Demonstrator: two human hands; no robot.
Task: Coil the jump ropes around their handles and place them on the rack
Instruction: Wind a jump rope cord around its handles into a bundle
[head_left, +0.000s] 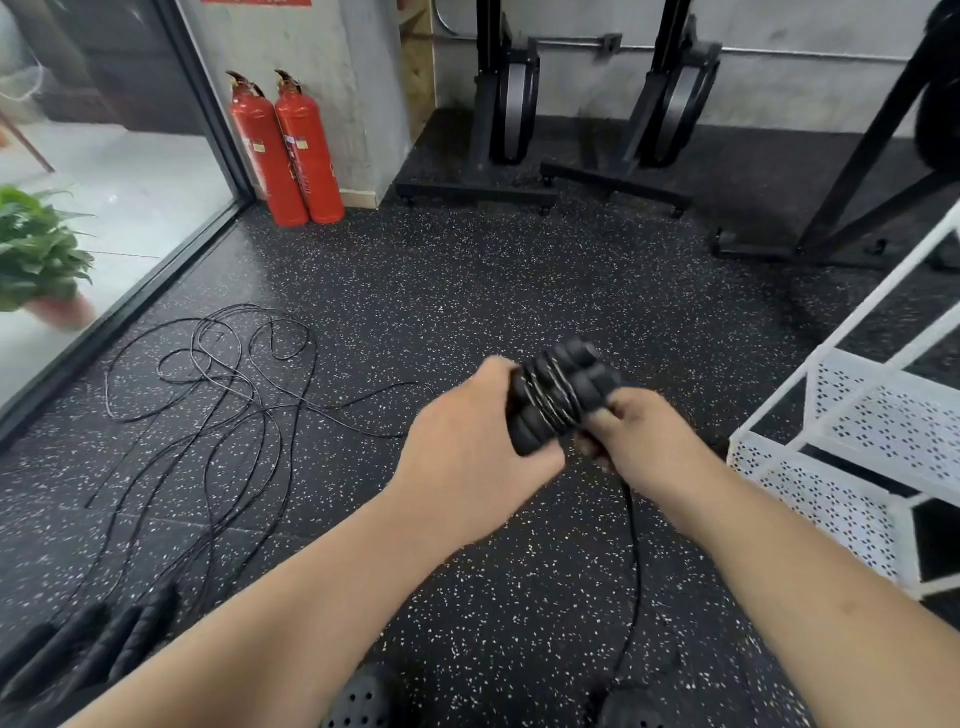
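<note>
Beside the rack (831, 499), the left hand (467, 441) grips the handles (561, 395); the right hand (644, 441) pinches the rope (635, 545). If a hand slips, the loops may spring loose.

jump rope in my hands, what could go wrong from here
The rope tail below the right hand trails down toward a shoe; stepping on it could yank the wraps off the handles. If the left hand loosens, the coil may spring open. The ropes on the floor look tangled and may snag.
</note>
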